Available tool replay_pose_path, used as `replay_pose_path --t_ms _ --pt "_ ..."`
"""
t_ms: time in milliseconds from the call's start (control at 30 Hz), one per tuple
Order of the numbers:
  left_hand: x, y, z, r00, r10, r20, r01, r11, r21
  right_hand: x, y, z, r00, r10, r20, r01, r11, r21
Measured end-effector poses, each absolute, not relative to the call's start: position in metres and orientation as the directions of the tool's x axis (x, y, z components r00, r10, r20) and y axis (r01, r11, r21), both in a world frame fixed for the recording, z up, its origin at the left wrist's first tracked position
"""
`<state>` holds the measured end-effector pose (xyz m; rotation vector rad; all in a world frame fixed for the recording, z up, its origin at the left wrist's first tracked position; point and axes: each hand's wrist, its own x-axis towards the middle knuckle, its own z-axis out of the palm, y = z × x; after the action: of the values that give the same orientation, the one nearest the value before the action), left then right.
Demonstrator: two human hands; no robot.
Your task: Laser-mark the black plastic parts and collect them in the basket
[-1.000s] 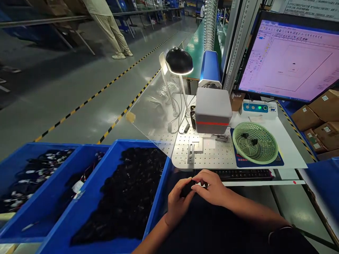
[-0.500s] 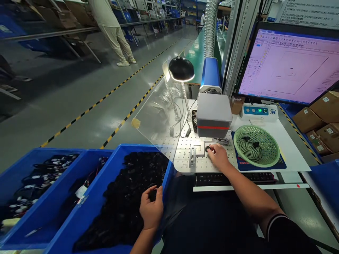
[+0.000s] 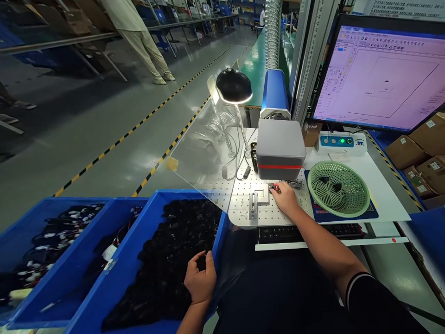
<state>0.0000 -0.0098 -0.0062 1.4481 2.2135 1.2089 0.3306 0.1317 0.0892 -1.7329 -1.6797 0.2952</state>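
My right hand [image 3: 286,198] reaches onto the perforated plate [image 3: 239,208], its fingertips closed on a small black part [image 3: 272,188] at the fixture [image 3: 261,195]. A reddish glow falls on those fingertips, just below the grey machine head [image 3: 281,144]. Over a blue bin [image 3: 88,304], my left hand [image 3: 200,277] is curled, thumb and fingers nearly meeting. Something dark shows between them, but I cannot make out whether it is a held part or the heap behind. Many small black parts [image 3: 163,260] fill that bin.
A green basket [image 3: 361,197] with a few black pieces stands on a blue mat right of my right hand. Behind are a lamp [image 3: 233,86], a control box [image 3: 342,143] and a monitor [image 3: 378,83]. A keyboard [image 3: 278,234] lies below; a person [image 3: 146,46] stands across the aisle.
My right hand has shifted slightly away from me with the black part, toward the machine head, and a reddish glow now shows at its fingertips. My left hand stays over the bin.
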Motion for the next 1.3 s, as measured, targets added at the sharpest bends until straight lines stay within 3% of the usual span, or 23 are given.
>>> replay_pose_path --t_ms 267,1067,1300 --pt "0.003 -0.011 -0.004 -0.514 0.821 0.247 0.660 0.194 0.726 0.333 0.124 0.084 0.173 0.938 0.300 0.818 0.033 -0.574" --pt "0.000 -0.006 0.002 -0.552 0.830 0.076 0.562 0.303 0.769 0.338 0.118 0.086 0.164 0.948 0.273 0.812 0.027 -0.583" --pt "-0.003 -0.003 -0.002 -0.537 0.843 0.016 0.563 0.345 0.751 0.346 0.044 0.091 0.118 0.886 0.449 0.797 0.185 -0.575"
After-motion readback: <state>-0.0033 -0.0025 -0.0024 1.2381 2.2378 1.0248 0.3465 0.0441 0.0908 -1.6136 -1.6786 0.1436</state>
